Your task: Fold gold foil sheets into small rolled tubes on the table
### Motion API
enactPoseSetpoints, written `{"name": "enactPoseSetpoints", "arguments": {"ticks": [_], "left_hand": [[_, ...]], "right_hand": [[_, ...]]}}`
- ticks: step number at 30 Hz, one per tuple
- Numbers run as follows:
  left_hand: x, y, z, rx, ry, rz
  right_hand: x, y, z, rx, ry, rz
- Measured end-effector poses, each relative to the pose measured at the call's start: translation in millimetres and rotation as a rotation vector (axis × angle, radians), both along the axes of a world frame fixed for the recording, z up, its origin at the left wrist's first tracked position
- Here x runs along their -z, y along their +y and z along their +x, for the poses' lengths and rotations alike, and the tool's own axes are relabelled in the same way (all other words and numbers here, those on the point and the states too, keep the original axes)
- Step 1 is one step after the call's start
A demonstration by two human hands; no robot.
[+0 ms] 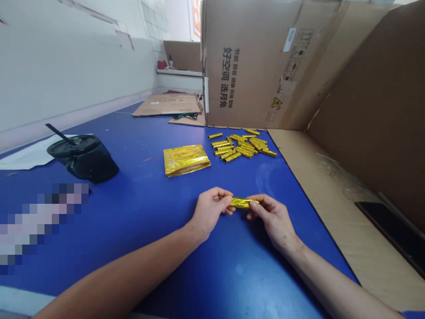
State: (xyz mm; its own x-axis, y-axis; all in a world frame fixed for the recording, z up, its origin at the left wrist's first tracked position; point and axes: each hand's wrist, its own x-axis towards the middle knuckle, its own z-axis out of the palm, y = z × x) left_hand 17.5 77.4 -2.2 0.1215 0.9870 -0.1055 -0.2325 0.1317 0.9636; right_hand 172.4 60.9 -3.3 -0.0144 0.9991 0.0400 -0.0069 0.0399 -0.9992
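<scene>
Between my two hands is a narrow gold foil strip, rolled or folded lengthwise [240, 202]. My left hand [212, 208] pinches its left end, thumb on top, and my right hand [272, 217] pinches the right end the same way. Both hands are just above the blue table. Beyond them lies a flat stack of gold foil sheets [186, 160]. To its right is a loose pile of several folded gold foil strips [245, 148], much like the held one.
At the left stands a dark lidded mug [89, 155] with a stick poking out, beside white paper [23, 157]. A large cardboard box [259, 66] walls off the back right. Flat cardboard [168, 105] lies at the far end of the blue table [149, 204].
</scene>
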Motion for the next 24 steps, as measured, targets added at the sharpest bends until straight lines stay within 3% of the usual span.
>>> {"name": "enactPoseSetpoints", "arguments": {"ticks": [12, 24], "left_hand": [[-0.9, 3.6, -2.7, 0.034, 0.002, 0.027], [8.2, 2.9, 1.3, 0.144, 0.084, 0.133]], "right_hand": [[5.4, 6.1, 4.3, 0.038, 0.091, 0.028], [4.1, 2.1, 0.7, -0.012, -0.045, 0.022]]}}
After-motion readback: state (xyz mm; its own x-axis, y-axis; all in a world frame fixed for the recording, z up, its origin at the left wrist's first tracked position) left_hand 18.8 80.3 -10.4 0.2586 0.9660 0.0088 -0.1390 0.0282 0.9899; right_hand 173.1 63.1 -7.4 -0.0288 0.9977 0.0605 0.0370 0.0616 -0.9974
